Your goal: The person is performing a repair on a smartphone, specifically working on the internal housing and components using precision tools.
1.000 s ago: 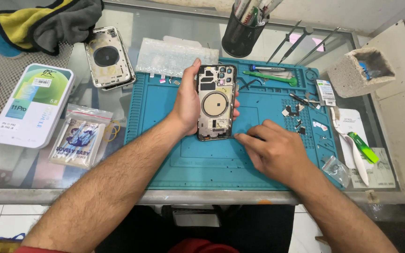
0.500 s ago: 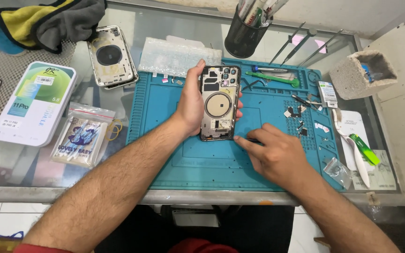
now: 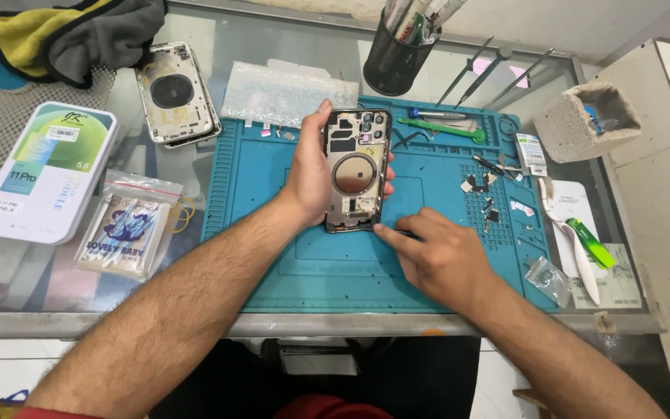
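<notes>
My left hand (image 3: 313,174) grips an opened phone housing (image 3: 357,169) by its left edge, holding it upright over the teal work mat (image 3: 288,264). Camera cut-outs and a round coil show inside the housing. My right hand (image 3: 440,256) rests on the mat just below the housing's bottom right corner, fingers curled, with a thin dark tool tip barely showing under the fingers. What it pinches is too small to tell.
A second phone housing (image 3: 174,95) lies at the back left beside a grey-and-yellow cloth (image 3: 79,35). A white box (image 3: 44,171) and a bag of swabs (image 3: 127,225) sit left. Small parts (image 3: 484,186), a green tool (image 3: 440,128), a pen cup (image 3: 395,58) and tweezers (image 3: 490,74) lie right.
My right hand slid left along the mat toward the housing's bottom edge. The left hand keeps its hold on the housing, nearly still.
</notes>
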